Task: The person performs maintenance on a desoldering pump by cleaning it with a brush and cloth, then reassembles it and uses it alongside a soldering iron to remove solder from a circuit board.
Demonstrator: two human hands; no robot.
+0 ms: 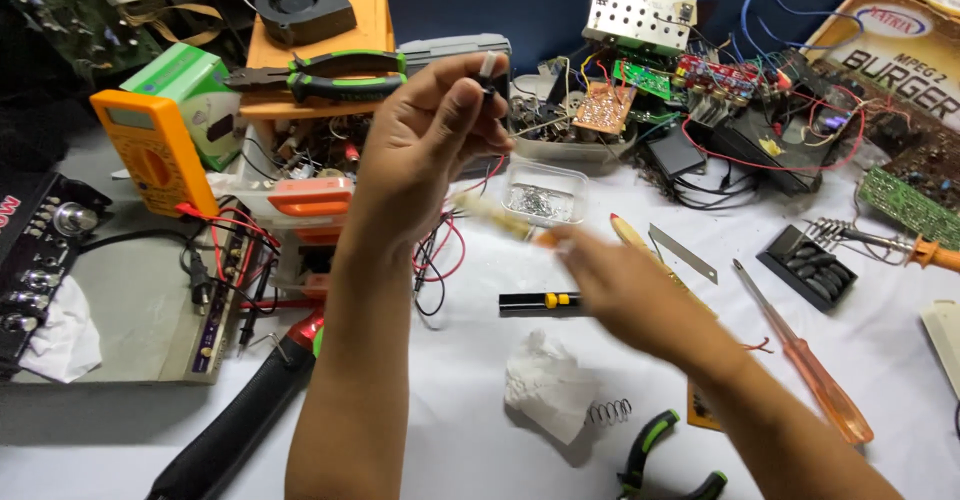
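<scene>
left hand point(425, 145) pinches small dark part point(487, 82) | right hand point(625, 285) blurred, grips yellow tool point(500, 217) | green box point(185, 85) desk's far-left | orange-white carton point(900, 40) far-right corner

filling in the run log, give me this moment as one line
left hand: raised, pinching small dark part | right hand: blurred, holds yellowish tool | near: clear tray of small metal bits, crumpled tissue

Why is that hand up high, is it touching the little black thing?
Touching. The head view shows the left hand raised, its fingertips pinching the small black part with no gap between them.
</scene>
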